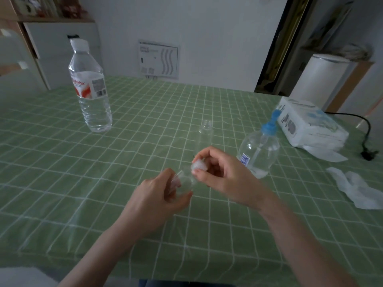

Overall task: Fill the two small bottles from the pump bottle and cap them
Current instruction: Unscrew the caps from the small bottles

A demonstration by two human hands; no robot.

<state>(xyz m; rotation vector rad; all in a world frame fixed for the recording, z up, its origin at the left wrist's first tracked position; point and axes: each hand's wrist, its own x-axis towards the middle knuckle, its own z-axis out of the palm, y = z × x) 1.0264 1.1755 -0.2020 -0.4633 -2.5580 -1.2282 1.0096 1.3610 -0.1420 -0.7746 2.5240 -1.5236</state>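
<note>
Holding a small clear bottle (pixel 185 181), the left hand (pixel 163 193) has its fingers and thumb curled round the body; the bottle is tilted, neck toward the right hand (pixel 223 172). The right hand is closed in a pinch, thumb and fingertips on a white cap (pixel 199 167) at the neck of that bottle. Whether the cap is seated on the threads cannot be told; the picture is blurred there. Both hands are above the green checked tablecloth (pixel 145 121).

A second small bottle (pixel 205 135) stands upright and uncapped just beyond the right hand. The pump bottle (pixel 259 154), with a blue pump head, stands near the outer side of the right hand, apart from it.

Well beyond the left hand and off to its outer side stands a capped water bottle (pixel 91 90). Far out past the right hand lie a white tissue pack (pixel 310 125), a crumpled tissue (pixel 356 189) and a black cable (pixel 366 137).
</note>
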